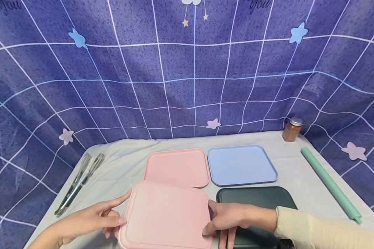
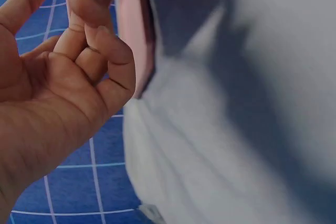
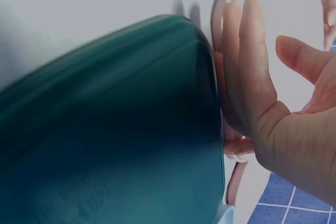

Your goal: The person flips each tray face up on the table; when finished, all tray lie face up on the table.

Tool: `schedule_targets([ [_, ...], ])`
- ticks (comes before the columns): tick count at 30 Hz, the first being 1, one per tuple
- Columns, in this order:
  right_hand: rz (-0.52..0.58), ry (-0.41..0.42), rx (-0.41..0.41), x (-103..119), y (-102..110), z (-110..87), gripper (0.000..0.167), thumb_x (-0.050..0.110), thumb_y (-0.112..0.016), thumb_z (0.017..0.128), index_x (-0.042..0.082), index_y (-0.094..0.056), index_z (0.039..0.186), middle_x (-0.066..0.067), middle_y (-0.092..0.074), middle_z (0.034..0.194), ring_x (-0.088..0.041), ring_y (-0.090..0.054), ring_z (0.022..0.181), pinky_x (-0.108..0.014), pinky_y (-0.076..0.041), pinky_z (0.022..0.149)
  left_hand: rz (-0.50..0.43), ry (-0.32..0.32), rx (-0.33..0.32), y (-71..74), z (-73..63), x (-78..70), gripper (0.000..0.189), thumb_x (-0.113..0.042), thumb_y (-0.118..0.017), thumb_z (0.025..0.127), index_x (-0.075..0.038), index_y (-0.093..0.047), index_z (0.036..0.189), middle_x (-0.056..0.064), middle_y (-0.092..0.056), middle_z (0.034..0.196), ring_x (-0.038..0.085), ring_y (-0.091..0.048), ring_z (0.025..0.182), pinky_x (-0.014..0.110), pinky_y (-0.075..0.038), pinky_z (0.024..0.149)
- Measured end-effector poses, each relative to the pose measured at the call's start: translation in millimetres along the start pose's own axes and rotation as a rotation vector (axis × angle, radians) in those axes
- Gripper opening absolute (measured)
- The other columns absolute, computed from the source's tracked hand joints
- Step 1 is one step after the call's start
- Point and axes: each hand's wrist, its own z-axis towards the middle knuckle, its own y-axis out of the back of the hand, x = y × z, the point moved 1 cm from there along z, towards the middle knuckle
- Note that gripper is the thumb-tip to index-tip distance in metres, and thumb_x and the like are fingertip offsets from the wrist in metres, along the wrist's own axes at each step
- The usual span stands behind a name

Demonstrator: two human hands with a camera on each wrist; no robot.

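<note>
A pink tray [image 1: 169,216] is held between both hands at the front, its far edge overlapping a second pink tray [image 1: 177,166] behind it. My left hand [image 1: 87,219] grips its left side, thumb on the rim and index finger stretched along the edge. From the right, my right hand [image 1: 227,218] grips the opposite side with the thumb on top; other fingers point down beside it. Under the right forearm lies a dark green tray [image 1: 255,195], also large in the right wrist view. The left wrist view catches a pink tray edge [image 2: 137,35] beyond curled fingers.
A blue tray [image 1: 241,164] lies at the back beside the rear pink one. Metal tongs [image 1: 78,185] rest along the table's left edge. On the right are a green rod-like roll [image 1: 330,183] and a brown-filled jar [image 1: 292,129] near the back corner. Patterned cloth surrounds the table.
</note>
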Motion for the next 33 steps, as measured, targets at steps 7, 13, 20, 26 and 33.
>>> schedule_targets([
  [7,0.046,0.054,-0.015,-2.5,-6.5,6.2,0.07,0.02,-0.071,0.09,0.005,-0.028,0.142,-0.012,-0.067,0.083,-0.011,-0.065,0.049,-0.025,-0.054,0.045,0.052,-0.018,-0.005,3.0,-4.3,-28.7,0.079,-0.018,-0.056,0.103,-0.017,-0.004,0.163,-0.003,-0.056,0.076,0.005,-0.057,0.069,0.026,-0.049,0.072],
  [13,0.061,0.081,-0.044,-3.3,-9.5,9.2,0.081,0.021,-0.072,0.089,0.006,-0.021,0.15,-0.014,-0.067,0.081,-0.013,-0.065,0.048,-0.025,-0.052,0.042,0.038,-0.056,0.029,0.9,-4.8,-49.3,0.086,-0.017,-0.059,0.101,-0.013,0.002,0.162,0.001,-0.062,0.074,0.006,-0.06,0.07,0.025,-0.05,0.064],
  [20,0.069,0.087,-0.058,-2.7,-13.0,13.1,0.095,0.021,-0.072,0.089,0.001,-0.009,0.157,-0.013,-0.07,0.085,-0.012,-0.065,0.05,-0.025,-0.052,0.042,0.081,-0.032,-0.02,-0.2,-5.6,-63.0,0.09,-0.019,-0.063,0.099,-0.012,0.001,0.162,0.001,-0.056,0.072,0.004,-0.054,0.065,0.026,-0.049,0.061],
  [26,0.106,0.091,-0.038,-2.4,-13.7,16.5,0.097,0.02,-0.07,0.089,0.001,-0.005,0.158,-0.012,-0.071,0.085,-0.01,-0.066,0.051,-0.023,-0.052,0.042,0.113,0.012,-0.074,-4.5,-5.6,-75.5,0.094,-0.02,-0.066,0.096,-0.017,0.001,0.163,-0.002,-0.049,0.073,0.006,-0.051,0.064,0.027,-0.047,0.059],
  [33,0.113,0.073,-0.065,-1.6,-15.9,19.5,0.101,0.018,-0.07,0.088,0.0,0.001,0.159,-0.012,-0.07,0.084,-0.01,-0.065,0.051,-0.023,-0.051,0.041,0.153,-0.017,-0.079,-10.4,-3.8,-87.7,0.097,-0.019,-0.067,0.095,-0.02,0.002,0.163,-0.003,-0.051,0.072,0.005,-0.051,0.064,0.025,-0.045,0.057],
])
